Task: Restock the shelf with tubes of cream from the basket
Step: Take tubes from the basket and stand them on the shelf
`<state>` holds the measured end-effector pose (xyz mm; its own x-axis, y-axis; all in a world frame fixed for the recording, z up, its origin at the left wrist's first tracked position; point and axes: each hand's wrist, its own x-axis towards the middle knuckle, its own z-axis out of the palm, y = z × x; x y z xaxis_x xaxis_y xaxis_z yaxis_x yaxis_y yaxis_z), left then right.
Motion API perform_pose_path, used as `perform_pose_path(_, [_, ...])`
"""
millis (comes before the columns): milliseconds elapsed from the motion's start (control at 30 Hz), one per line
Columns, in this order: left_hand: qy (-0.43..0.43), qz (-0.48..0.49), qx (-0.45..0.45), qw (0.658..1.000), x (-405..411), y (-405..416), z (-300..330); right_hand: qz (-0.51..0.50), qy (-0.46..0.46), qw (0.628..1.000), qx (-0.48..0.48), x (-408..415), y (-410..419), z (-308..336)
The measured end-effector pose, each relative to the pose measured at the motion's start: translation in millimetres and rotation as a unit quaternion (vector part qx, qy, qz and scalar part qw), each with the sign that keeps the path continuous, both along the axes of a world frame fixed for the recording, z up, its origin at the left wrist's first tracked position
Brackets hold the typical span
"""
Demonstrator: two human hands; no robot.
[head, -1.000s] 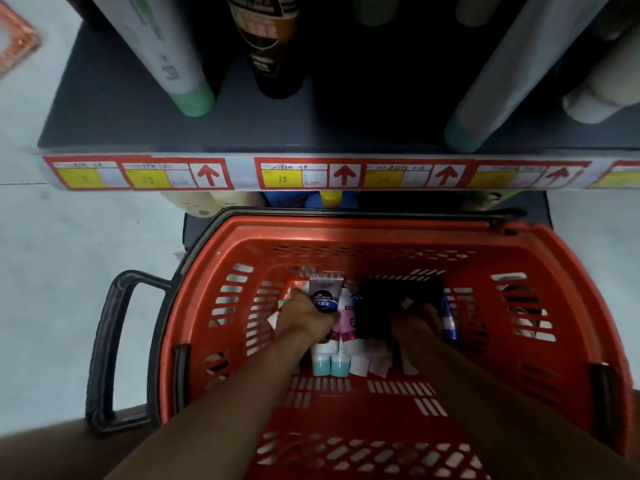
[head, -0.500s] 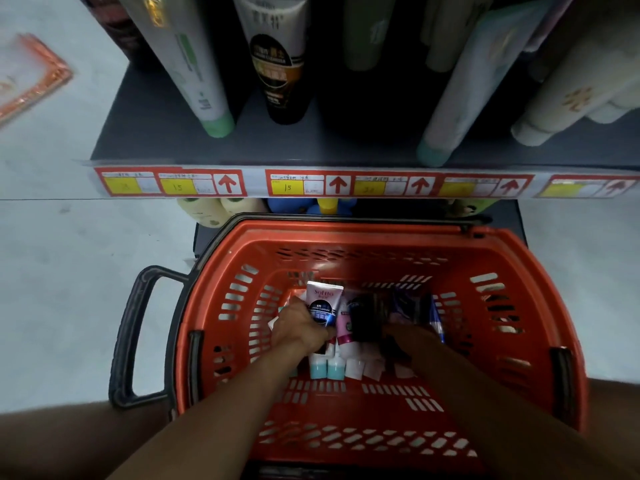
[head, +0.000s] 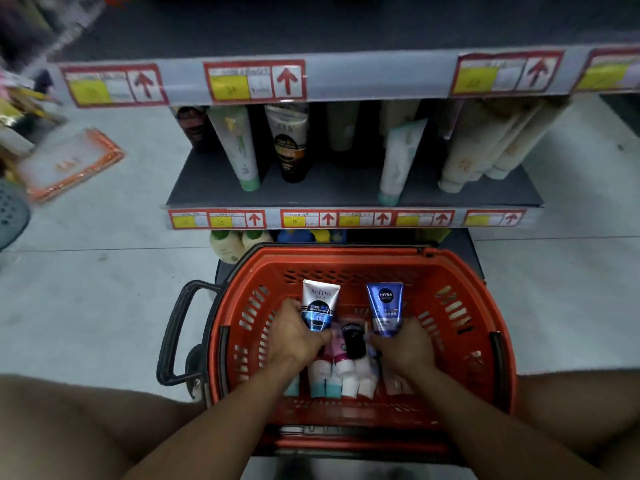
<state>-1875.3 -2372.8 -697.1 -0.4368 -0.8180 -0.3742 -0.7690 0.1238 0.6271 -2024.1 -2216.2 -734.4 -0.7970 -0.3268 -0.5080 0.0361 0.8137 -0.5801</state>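
Head view, left hand (head: 294, 336) gripping white tube (head: 319, 308), right hand (head: 403, 346) blue tube (head: 385, 308)

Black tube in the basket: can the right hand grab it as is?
Probably not: the right hand already holds the blue tube. The black tube lies uncovered beside it, between both hands.

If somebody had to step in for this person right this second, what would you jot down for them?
Left hand: grips a white and blue Softto tube, raised above the pile.
Right hand: grips a blue Nivea tube, likewise raised.
Both hands are inside the orange basket, which stands on the floor before the shelf.
More tubes lie in the basket's bottom, a black one and a pink one among them.
Done: two tubes picked up.
Left: stand both on the shelf, probably in the gaps between tubes there, then fetch the others.
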Motion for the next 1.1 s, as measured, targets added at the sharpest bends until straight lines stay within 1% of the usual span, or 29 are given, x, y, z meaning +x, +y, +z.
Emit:
perform_pose_path(133, [0.027,0.000,-0.037,0.999,6.0,5.2,31.3,0.017,0.052,0.997,-0.049,8.6,4.8,35.5])
perform_pose_path(267, [0.065,0.002,-0.077,0.995,11.8,12.8,69.6,0.028,0.102,0.992,-0.071,17.9,6.4,72.3])
perform_pose_path(567, [0.157,0.002,-0.142,0.977,25.3,21.8,155.8,0.052,0.222,0.963,-0.147,31.8,-6.6,167.2])
perform_pose_path(767, [0.212,0.017,-0.186,0.959,37.4,15.8,209.5,0.057,0.277,0.943,-0.178,39.4,-19.9,230.9])
perform_pose_path(867, [0.232,0.021,-0.217,0.948,42.6,6.2,232.8,0.058,0.288,0.935,-0.197,41.2,-28.3,258.0])
perform_pose_path(1100, [0.263,0.033,-0.262,0.928,45.7,-30.5,281.6,0.064,0.315,0.920,-0.222,35.6,-63.0,311.2])
